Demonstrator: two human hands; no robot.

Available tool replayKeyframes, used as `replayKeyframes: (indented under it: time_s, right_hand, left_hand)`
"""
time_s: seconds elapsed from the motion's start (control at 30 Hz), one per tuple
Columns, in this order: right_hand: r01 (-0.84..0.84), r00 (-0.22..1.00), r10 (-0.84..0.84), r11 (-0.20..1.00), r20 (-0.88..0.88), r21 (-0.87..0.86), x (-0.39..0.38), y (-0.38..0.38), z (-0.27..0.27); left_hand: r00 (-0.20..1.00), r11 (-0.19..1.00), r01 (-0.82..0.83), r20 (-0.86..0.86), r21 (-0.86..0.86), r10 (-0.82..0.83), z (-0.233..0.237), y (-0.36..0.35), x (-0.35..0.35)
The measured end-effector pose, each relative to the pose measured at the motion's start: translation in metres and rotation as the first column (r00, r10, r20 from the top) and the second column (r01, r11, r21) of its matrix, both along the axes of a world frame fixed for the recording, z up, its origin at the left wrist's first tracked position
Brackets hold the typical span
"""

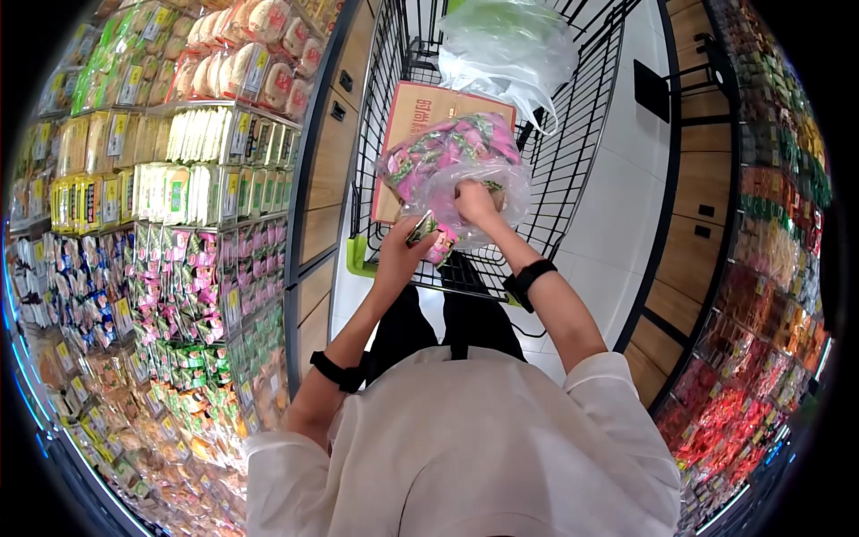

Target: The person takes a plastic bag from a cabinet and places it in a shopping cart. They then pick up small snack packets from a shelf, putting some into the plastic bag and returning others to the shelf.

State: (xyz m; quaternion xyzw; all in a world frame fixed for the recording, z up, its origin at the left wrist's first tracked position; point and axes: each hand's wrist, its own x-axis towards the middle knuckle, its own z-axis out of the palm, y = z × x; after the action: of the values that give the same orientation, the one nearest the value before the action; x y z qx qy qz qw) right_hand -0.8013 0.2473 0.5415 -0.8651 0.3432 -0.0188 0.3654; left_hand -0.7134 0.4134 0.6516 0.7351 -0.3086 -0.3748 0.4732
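My left hand [404, 246] is closed around small pink-and-green snack packets [440, 244], just in front of the cart's near side. A clear plastic bag [445, 154] full of similar pink packets rests on a cardboard box [407, 106] with red lettering. At the bag's crumpled mouth, my right hand [477, 201] has its fingers curled in and grips the thin plastic; the fingertips are partly hidden. Both hands are close together, the left one lower.
The black wire shopping cart [573, 170] has green corner pieces. A white plastic bag [510, 54] with something green lies at its far end. Shelves of packaged snacks [188, 268] line the left, and more colourful packets [743, 358] fill shelves on the right.
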Motion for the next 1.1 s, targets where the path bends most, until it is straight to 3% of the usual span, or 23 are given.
replayKeyframes:
  time_s: [0.1,0.2,0.27,0.37,0.47,0.57,0.6,0.7,0.83,0.87,0.9,0.93,1.03,1.1]
  right_hand:
    - [0.049,0.995,-0.054,0.997,0.087,0.063,-0.01,-0.002,0.037]
    - [0.113,0.984,-0.131,0.983,0.123,0.145,-0.038,-0.004,0.094]
    - [0.267,0.939,-0.325,0.897,0.115,0.352,-0.053,0.002,0.159]
    - [0.225,0.869,-0.182,0.974,0.46,-0.039,-0.072,0.02,0.191]
    - [-0.009,0.801,0.294,0.877,0.522,-0.48,-0.069,0.036,0.215]
    - [-0.162,0.707,0.479,0.826,0.52,-0.54,-0.049,0.063,0.216]
    - [-0.196,0.671,0.535,0.796,0.513,-0.573,-0.041,0.071,0.213]
    - [-0.28,0.612,0.589,0.786,0.528,-0.551,-0.016,0.099,0.214]
    - [-0.442,0.585,0.575,0.817,0.572,-0.369,0.014,0.14,0.211]
    - [-0.415,0.676,0.338,0.909,0.656,-0.04,0.02,0.154,0.208]
    - [-0.346,0.762,0.084,0.891,0.642,0.295,0.025,0.17,0.203]
    - [-0.239,0.832,-0.154,0.767,0.533,0.595,0.031,0.184,0.201]
    - [-0.139,0.948,-0.191,0.471,0.255,0.871,0.062,0.2,0.205]
    - [-0.167,0.977,-0.026,0.528,0.212,0.833,0.077,0.22,0.205]
  left_hand:
    - [0.982,0.998,-0.038,-0.183,0.043,0.045,-0.002,0.001,-0.001]
    - [0.902,0.996,-0.088,-0.423,0.017,0.086,0.036,-0.008,0.001]
    - [0.891,0.997,-0.065,-0.453,-0.042,0.039,0.05,-0.007,0.0]
    - [0.828,0.988,0.095,-0.541,-0.119,-0.144,0.059,0.001,0.009]
    - [0.747,0.986,0.103,-0.644,-0.133,-0.165,0.079,0.015,0.012]
    - [0.607,0.995,-0.048,-0.794,-0.086,-0.039,0.102,0.034,0.019]
    - [0.631,0.986,-0.058,-0.771,-0.159,-0.087,0.086,0.049,0.02]
    - [0.793,0.997,-0.07,-0.608,-0.027,0.039,0.091,0.078,0.031]
    - [0.737,0.976,-0.208,-0.666,-0.063,0.114,0.09,0.132,0.045]
    - [0.742,0.974,-0.22,-0.657,-0.048,0.135,0.087,0.146,0.048]
    - [0.747,0.973,-0.229,-0.646,-0.033,0.154,0.084,0.16,0.052]
    - [0.753,0.971,-0.237,-0.635,-0.019,0.171,0.08,0.174,0.055]
    - [0.729,0.932,-0.356,-0.643,-0.063,0.235,0.068,0.212,0.061]
    - [0.697,0.852,-0.511,-0.636,-0.116,0.331,0.063,0.23,0.06]
